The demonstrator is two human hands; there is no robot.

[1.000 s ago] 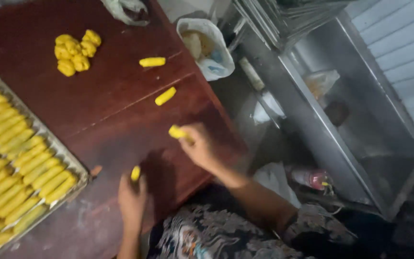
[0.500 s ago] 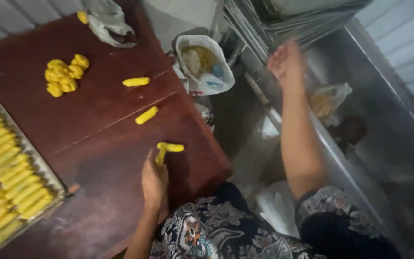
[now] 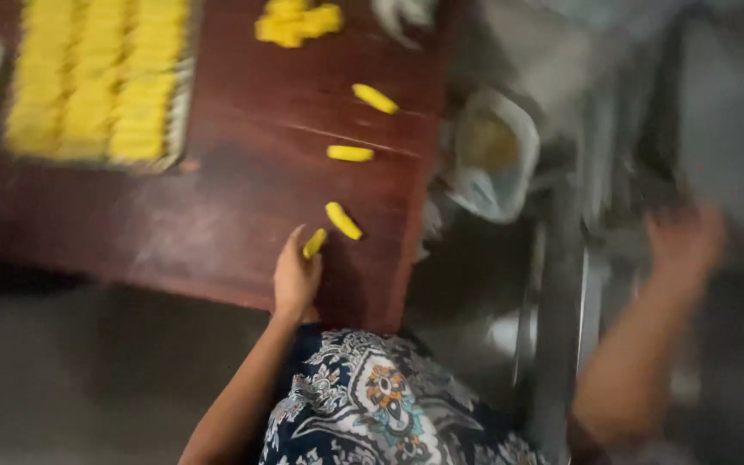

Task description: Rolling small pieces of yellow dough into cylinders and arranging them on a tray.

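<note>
The left hand (image 3: 296,277) rests on the near edge of the dark red surface (image 3: 217,215). Its grip is closed on a small yellow roll (image 3: 313,244), pinched at the fingertips. A second yellow roll (image 3: 343,220) lies just beside it, a little farther in. Two more rolls (image 3: 350,153) lie apart from each other farther along the right side of the surface. A pile of yellow pieces (image 3: 296,21) sits at the far edge. On the far left stands a tray (image 3: 184,103) filled with rows of yellow rolls. The right hand (image 3: 685,243) is off to the right, over a grey metal rack (image 3: 561,284). It is blurred, so I cannot tell if its grip is wide or narrow. A plastic bag (image 3: 491,157) hangs between the surface and the rack.
</note>
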